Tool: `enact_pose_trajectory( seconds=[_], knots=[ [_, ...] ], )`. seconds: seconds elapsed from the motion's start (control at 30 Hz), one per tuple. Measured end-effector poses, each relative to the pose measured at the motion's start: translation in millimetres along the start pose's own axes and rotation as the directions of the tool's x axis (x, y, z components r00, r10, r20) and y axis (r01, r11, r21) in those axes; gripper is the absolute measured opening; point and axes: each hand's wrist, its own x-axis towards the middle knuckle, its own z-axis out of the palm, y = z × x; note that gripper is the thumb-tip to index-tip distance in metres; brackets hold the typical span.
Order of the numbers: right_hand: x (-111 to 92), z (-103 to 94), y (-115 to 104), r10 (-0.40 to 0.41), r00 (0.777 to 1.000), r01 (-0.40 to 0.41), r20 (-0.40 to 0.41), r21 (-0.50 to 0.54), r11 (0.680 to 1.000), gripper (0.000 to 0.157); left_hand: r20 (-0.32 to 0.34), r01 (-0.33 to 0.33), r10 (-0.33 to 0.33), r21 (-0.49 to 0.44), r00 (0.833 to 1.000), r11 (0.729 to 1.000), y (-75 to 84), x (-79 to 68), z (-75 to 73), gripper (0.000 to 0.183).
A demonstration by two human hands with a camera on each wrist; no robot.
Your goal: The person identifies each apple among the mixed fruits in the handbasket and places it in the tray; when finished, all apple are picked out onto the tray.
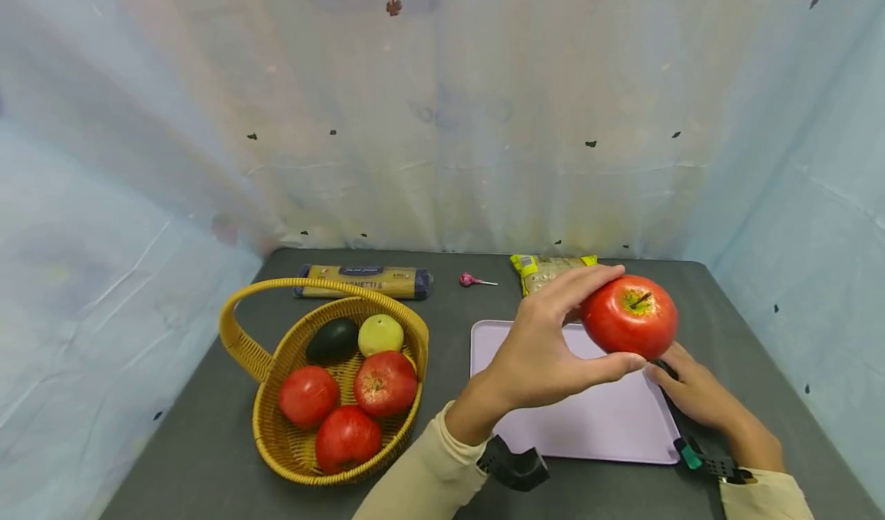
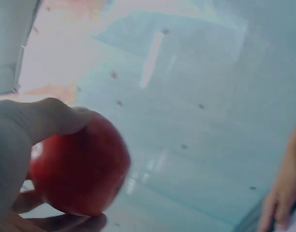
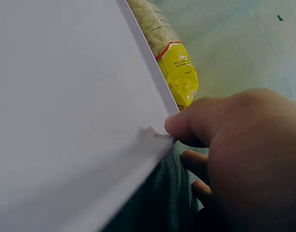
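My left hand (image 1: 546, 343) holds a red apple (image 1: 632, 316) up in the air, above the far right part of a pale lilac tray (image 1: 588, 435). In the left wrist view the thumb lies along one side of the apple (image 2: 85, 169) and fingers curl under the other. My right hand (image 1: 705, 397) is at the tray's right edge. The right wrist view shows its thumb on the tray's rim (image 3: 160, 79), close to a corner, with fingertips beneath the edge. A yellow-ended clear bag (image 3: 179, 72), its contents pale, lies just beyond the tray.
On the left stands a yellow wicker basket (image 1: 263, 435) containing several red fruits, a dark green avocado (image 1: 333, 341) and a yellow-green fruit (image 1: 380, 335). A spaghetti pack (image 1: 366, 280) and a pink lollipop (image 1: 469, 279) lie along the back of the grey table (image 1: 207, 428).
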Motion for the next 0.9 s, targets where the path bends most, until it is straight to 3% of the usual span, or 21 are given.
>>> enact_pose_trajectory(
  seconds=[0.2, 0.33, 0.63, 0.9],
  knots=[
    [1, -0.8, 1, 0.046, 0.998, -0.046, 0.035, 0.005, 0.999, 0.066, -0.006, 0.092, -0.091, 0.031, 0.996, 0.995, -35.6, 1.2, 24.8, 0.080],
    [1, -1.6, 3, 0.065, 0.997, -0.066, 0.045, 0.028, 0.997, 0.066, 0.015, 0.189, -0.191, 0.096, 0.981, 0.977, -57.7, -1.2, 38.4, 0.078],
    [2, -1.0, 2, 0.043, 0.998, -0.044, 0.045, 0.037, 0.998, 0.066, 0.041, 0.364, -0.380, 0.211, 0.924, 0.907, -98.3, -12.5, 60.4, 0.074],
    [2, 0.3, 1, 0.025, 0.999, -0.026, 0.035, 0.033, 0.999, 0.064, 0.051, 0.482, -0.518, 0.298, 0.854, 0.824, -127.1, -24.9, 74.7, 0.077]
  ],
)
